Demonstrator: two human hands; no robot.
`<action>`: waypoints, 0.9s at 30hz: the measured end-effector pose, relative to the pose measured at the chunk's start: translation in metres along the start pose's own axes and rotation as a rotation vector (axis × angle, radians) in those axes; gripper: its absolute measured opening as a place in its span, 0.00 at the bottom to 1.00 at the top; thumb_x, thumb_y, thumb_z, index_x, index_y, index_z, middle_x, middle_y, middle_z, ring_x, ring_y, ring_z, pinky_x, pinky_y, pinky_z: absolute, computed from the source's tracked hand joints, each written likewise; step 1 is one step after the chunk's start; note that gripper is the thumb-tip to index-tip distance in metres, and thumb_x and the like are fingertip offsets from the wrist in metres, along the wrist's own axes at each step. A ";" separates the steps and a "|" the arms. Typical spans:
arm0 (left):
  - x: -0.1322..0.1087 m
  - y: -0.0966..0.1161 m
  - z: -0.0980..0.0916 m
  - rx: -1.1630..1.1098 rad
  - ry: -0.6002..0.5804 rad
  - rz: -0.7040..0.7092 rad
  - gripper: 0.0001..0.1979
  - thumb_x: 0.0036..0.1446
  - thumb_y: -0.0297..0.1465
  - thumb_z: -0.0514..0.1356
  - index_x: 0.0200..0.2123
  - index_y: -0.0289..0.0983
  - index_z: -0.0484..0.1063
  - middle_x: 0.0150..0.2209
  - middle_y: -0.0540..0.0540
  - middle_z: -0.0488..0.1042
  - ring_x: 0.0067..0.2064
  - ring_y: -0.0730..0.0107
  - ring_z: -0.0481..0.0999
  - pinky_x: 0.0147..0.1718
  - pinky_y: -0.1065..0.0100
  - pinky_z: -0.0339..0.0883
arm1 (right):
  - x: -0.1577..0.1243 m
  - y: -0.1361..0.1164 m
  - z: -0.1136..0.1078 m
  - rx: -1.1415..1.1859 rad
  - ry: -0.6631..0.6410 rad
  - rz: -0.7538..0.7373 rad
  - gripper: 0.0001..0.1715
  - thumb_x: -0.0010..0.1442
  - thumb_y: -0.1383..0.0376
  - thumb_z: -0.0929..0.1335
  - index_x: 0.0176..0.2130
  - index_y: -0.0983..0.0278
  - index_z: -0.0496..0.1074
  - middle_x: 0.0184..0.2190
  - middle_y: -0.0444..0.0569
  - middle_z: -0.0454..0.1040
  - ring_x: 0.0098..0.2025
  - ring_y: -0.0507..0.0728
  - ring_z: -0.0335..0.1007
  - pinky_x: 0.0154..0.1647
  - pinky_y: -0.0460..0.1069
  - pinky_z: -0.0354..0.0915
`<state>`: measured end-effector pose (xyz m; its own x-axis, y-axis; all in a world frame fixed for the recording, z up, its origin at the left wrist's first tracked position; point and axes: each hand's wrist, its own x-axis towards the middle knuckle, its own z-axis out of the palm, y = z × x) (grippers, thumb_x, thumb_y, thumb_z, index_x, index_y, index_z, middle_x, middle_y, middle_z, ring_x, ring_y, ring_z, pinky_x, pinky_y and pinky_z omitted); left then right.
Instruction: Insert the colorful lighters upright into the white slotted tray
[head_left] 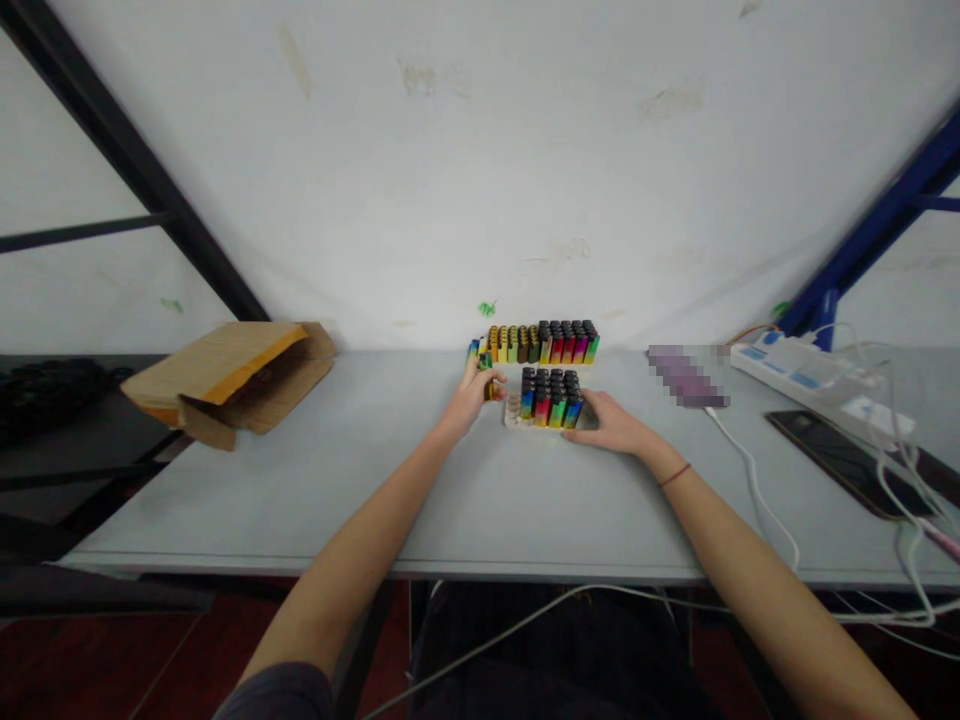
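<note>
Our left hand pinches a lighter; our right hand clasps the white tray of upright lighters between them; an opened cardboard box lies left of both.

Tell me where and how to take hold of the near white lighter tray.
Take the white tray low by its left and right ends, coming in from both sides; that likely suits it, since upright lighters rise above its low rim.
</note>
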<state>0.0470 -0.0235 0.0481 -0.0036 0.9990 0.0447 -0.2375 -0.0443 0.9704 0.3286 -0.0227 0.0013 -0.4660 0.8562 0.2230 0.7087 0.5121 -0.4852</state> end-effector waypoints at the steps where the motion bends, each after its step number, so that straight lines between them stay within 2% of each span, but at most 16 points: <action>1: 0.000 -0.001 0.001 -0.017 0.015 -0.014 0.08 0.57 0.28 0.58 0.40 0.40 0.62 0.27 0.57 0.70 0.24 0.75 0.71 0.29 0.70 0.65 | 0.000 -0.001 0.000 0.000 -0.003 0.003 0.46 0.55 0.47 0.77 0.64 0.69 0.69 0.59 0.65 0.77 0.59 0.75 0.74 0.61 0.67 0.68; 5: -0.001 -0.002 0.002 -0.056 0.054 -0.009 0.10 0.53 0.28 0.55 0.41 0.39 0.64 0.23 0.59 0.64 0.21 0.74 0.66 0.27 0.70 0.64 | 0.000 -0.003 -0.001 -0.004 -0.012 0.015 0.46 0.55 0.48 0.77 0.63 0.70 0.69 0.59 0.66 0.77 0.58 0.76 0.74 0.62 0.68 0.68; 10: -0.002 -0.002 0.003 -0.045 0.078 0.033 0.07 0.54 0.30 0.55 0.37 0.38 0.66 0.23 0.55 0.68 0.23 0.74 0.69 0.28 0.71 0.63 | 0.001 -0.005 -0.002 -0.010 -0.014 0.023 0.47 0.55 0.48 0.77 0.64 0.69 0.69 0.60 0.66 0.77 0.60 0.76 0.73 0.63 0.67 0.68; 13: -0.002 -0.003 0.004 -0.066 0.091 -0.016 0.04 0.56 0.32 0.55 0.34 0.39 0.65 0.23 0.55 0.67 0.22 0.75 0.67 0.25 0.72 0.61 | 0.000 -0.005 -0.003 -0.005 -0.018 0.024 0.47 0.55 0.48 0.77 0.64 0.69 0.69 0.60 0.66 0.77 0.60 0.76 0.73 0.63 0.67 0.68; 15: -0.002 -0.003 0.005 -0.078 0.091 -0.077 0.07 0.59 0.36 0.55 0.31 0.40 0.63 0.20 0.56 0.63 0.18 0.77 0.61 0.21 0.73 0.55 | 0.000 -0.005 -0.003 -0.003 -0.019 0.026 0.47 0.55 0.47 0.77 0.64 0.69 0.69 0.60 0.66 0.77 0.60 0.76 0.73 0.63 0.68 0.68; 17: -0.002 -0.002 0.006 -0.100 0.096 -0.138 0.15 0.65 0.40 0.51 0.28 0.40 0.62 0.17 0.56 0.58 0.16 0.77 0.55 0.19 0.73 0.50 | 0.000 -0.004 -0.002 -0.002 -0.015 0.027 0.47 0.55 0.47 0.77 0.64 0.69 0.69 0.60 0.66 0.77 0.60 0.76 0.73 0.63 0.68 0.68; 20: -0.002 -0.002 0.006 -0.148 0.129 -0.205 0.23 0.69 0.45 0.43 0.24 0.41 0.58 0.15 0.56 0.53 0.15 0.77 0.51 0.17 0.74 0.48 | 0.000 -0.001 -0.001 0.008 0.005 0.009 0.47 0.55 0.46 0.77 0.64 0.68 0.70 0.60 0.65 0.77 0.60 0.77 0.73 0.63 0.69 0.68; 27: -0.002 -0.008 0.002 -0.143 0.177 -0.281 0.24 0.70 0.42 0.42 0.21 0.42 0.53 0.13 0.57 0.46 0.14 0.78 0.43 0.15 0.74 0.39 | 0.001 0.002 0.000 0.026 0.014 0.003 0.48 0.54 0.45 0.77 0.64 0.68 0.70 0.60 0.65 0.77 0.60 0.76 0.74 0.63 0.70 0.67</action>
<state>0.0509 -0.0249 0.0404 -0.0839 0.9582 -0.2735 -0.3869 0.2216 0.8951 0.3300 -0.0210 0.0001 -0.4564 0.8588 0.2328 0.6963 0.5076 -0.5074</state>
